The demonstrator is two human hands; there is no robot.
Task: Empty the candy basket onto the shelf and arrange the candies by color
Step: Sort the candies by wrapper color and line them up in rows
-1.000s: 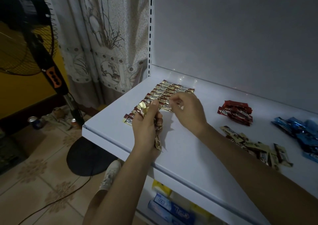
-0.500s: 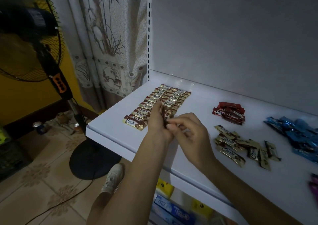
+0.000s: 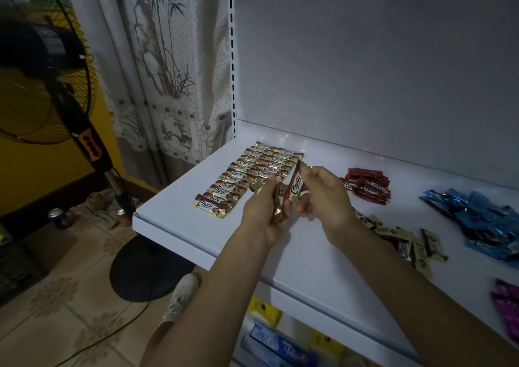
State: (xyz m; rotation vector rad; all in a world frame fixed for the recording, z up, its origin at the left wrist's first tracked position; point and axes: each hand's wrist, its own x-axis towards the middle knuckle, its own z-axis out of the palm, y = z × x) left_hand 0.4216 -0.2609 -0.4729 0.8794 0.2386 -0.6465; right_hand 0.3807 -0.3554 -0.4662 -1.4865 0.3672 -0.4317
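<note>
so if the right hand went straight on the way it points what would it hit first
Likely the gold candy rows, its pinched candy leading; the left hand sits just beside that line, depth unclear.

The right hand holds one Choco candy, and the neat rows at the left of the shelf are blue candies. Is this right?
No: the head view shows the neat rows are gold, not blue. The right hand does hold one Choco candy.

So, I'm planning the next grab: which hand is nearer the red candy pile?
Right. The right hand, pinching one Choco candy, is just left of the red candy pile; the left hand, gripping a gold bunch, is farther left.
</note>
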